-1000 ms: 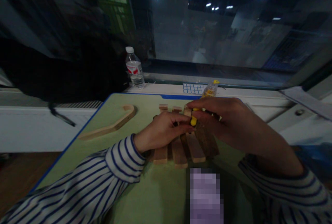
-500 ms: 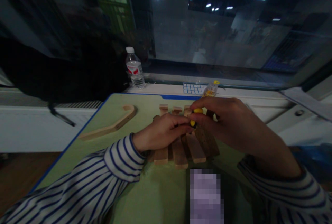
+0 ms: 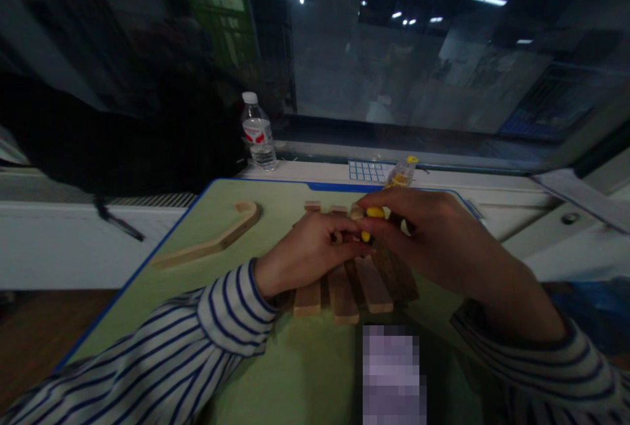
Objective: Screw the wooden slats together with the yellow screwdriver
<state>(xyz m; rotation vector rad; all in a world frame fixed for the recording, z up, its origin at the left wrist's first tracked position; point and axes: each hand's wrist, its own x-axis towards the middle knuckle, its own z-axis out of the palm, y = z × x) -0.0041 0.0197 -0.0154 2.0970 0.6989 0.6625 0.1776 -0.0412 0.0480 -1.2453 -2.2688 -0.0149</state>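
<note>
Tool in yellow [image 3: 375,212] sits between both hands [image 3: 305,251], over wooden slats [image 3: 343,297].

The left hand [image 3: 305,248] partly hides wooden slats [image 3: 343,297], the right hand [image 3: 438,238] a yellow object [image 3: 375,212].

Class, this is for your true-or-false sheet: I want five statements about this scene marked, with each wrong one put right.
1. The right hand grips a yellow object. True.
2. The bottle lies on its side. False: the bottle stands upright.
3. The left hand is over the wooden slats. True.
4. The sleeves are plain black. False: the sleeves are pale with dark stripes.
5. The curved wooden piece is held in the left hand. False: the piece lies on the table, apart from both hands.
</note>
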